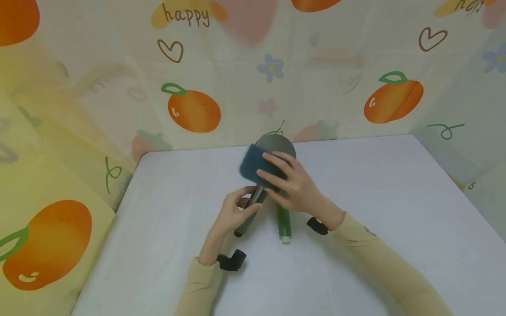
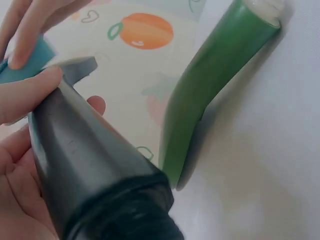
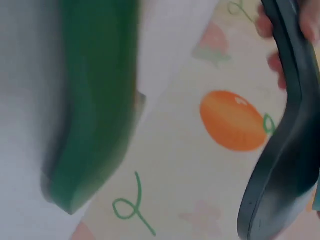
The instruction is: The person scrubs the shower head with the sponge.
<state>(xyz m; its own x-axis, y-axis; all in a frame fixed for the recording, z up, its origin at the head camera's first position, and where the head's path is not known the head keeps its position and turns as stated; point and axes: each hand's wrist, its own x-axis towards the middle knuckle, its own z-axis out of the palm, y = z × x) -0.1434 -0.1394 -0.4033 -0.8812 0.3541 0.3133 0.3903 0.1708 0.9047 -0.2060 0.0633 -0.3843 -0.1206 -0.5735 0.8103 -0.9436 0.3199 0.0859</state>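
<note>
While your left hand (image 1: 233, 210) grips the grey handle (image 1: 249, 219) beside the green handle (image 1: 283, 221), keep it steady; your right hand (image 1: 294, 184), fingers spread over the blue pad (image 1: 251, 164), wants gentle, even pressure!

The pad (image 1: 250, 164) is blue, the utensil (image 2: 95, 150) seemingly grey

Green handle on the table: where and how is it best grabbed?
Probably round the green handle near its pale end, from the near side: that slim, straight part points this way, uncovered, while in the head view the right hand overlaps the part farther up.
</note>
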